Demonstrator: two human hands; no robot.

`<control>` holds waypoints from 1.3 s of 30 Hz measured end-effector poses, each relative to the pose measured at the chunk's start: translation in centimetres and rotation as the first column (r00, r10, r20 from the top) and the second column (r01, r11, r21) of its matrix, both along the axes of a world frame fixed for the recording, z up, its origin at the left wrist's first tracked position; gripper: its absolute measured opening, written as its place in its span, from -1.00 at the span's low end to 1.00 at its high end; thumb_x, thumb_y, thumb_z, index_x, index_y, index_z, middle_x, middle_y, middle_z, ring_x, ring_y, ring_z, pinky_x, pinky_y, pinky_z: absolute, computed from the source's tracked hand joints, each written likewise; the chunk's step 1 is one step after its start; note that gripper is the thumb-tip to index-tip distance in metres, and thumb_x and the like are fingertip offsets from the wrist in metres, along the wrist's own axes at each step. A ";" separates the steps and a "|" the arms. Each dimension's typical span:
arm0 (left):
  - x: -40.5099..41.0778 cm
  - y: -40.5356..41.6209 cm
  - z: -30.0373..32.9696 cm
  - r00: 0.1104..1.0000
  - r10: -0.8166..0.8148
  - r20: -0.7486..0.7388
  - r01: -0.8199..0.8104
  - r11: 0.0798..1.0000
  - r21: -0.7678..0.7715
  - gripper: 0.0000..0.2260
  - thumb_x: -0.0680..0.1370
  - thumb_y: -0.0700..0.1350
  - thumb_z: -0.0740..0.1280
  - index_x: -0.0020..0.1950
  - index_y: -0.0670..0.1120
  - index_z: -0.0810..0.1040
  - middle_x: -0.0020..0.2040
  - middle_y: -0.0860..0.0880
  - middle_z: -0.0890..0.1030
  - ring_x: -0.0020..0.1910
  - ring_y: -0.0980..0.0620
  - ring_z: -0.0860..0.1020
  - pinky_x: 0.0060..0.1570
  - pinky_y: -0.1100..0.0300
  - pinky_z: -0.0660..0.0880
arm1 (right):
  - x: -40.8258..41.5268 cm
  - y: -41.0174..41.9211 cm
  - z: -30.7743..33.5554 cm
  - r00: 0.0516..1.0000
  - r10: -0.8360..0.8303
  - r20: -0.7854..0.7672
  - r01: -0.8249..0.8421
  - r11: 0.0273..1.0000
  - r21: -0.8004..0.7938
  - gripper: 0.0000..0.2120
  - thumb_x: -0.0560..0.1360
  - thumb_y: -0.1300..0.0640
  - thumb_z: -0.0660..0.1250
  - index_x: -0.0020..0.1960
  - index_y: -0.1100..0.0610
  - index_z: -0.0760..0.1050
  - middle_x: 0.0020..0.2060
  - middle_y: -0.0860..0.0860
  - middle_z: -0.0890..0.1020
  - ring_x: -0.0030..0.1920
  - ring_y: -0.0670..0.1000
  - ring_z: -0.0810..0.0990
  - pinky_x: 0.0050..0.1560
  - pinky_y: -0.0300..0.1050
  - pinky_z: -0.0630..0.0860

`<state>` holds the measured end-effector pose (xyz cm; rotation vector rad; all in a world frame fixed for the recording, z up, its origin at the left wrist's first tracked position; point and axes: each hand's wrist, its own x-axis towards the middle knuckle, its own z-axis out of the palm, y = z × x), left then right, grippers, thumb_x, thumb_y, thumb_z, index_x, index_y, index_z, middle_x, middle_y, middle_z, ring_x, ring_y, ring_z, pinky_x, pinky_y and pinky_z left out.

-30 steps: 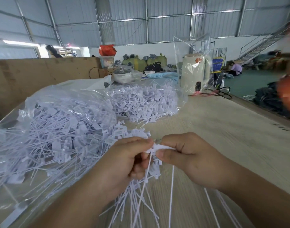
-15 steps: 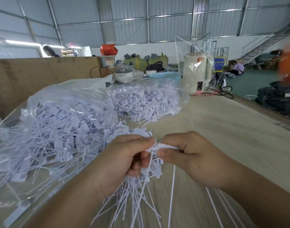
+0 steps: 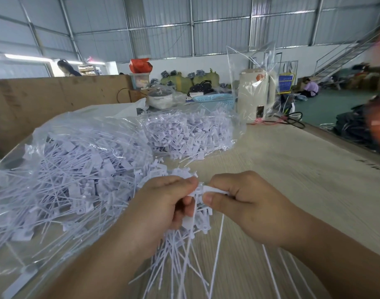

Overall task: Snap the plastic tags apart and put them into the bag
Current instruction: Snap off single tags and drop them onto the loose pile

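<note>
Pale wooden bench (image 3: 292,169) in a metal-walled hall. Left hand (image 3: 163,210) grips a bunch of tags (image 3: 197,221); right hand (image 3: 249,203) pinches one tag (image 3: 215,189) beside the bag (image 3: 66,169).

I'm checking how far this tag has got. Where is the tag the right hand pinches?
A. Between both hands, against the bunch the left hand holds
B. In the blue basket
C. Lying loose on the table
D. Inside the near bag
A: the right hand pinches the tag right beside the left hand, which grips the bunch above the table.
</note>
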<state>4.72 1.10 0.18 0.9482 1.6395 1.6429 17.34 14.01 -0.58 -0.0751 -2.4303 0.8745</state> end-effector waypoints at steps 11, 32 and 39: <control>0.0 -0.3 0.0 0.977 0.056 -0.206 -0.036 0.994 0.101 -0.71 0.36 0.14 0.42 -0.44 -0.04 0.56 -0.50 -0.02 0.49 -0.54 0.11 0.34 -0.51 0.31 0.29 | 0.3 0.0 0.6 0.989 0.148 -0.005 -0.145 0.955 -0.258 -0.71 0.51 0.04 0.28 -0.36 0.12 0.40 -0.46 -0.14 0.34 -0.42 -0.13 0.31 -0.38 -0.31 0.26; -6.3 -1.7 0.7 0.719 0.246 -0.650 -0.354 0.934 -0.038 -0.55 0.43 0.07 0.48 -0.42 -0.03 0.26 -0.56 0.07 0.23 -0.59 0.17 0.20 -0.55 0.36 0.20 | 0.6 1.1 -0.2 0.990 0.043 0.133 -0.032 0.996 -0.083 -0.61 0.58 0.03 0.30 -0.34 0.16 0.28 -0.47 -0.09 0.28 -0.44 -0.06 0.27 -0.38 -0.10 0.24; -6.1 -1.4 0.4 0.574 0.521 -0.632 -0.569 0.808 0.149 -0.76 0.37 0.07 0.54 -0.16 0.07 0.50 -0.31 0.13 0.61 -0.39 0.19 0.53 -0.36 0.25 0.36 | 0.3 0.9 -0.3 0.993 0.016 0.117 -0.009 0.998 -0.065 -0.64 0.57 0.04 0.31 -0.38 -0.03 0.36 -0.51 -0.13 0.32 -0.47 -0.12 0.28 -0.41 -0.19 0.25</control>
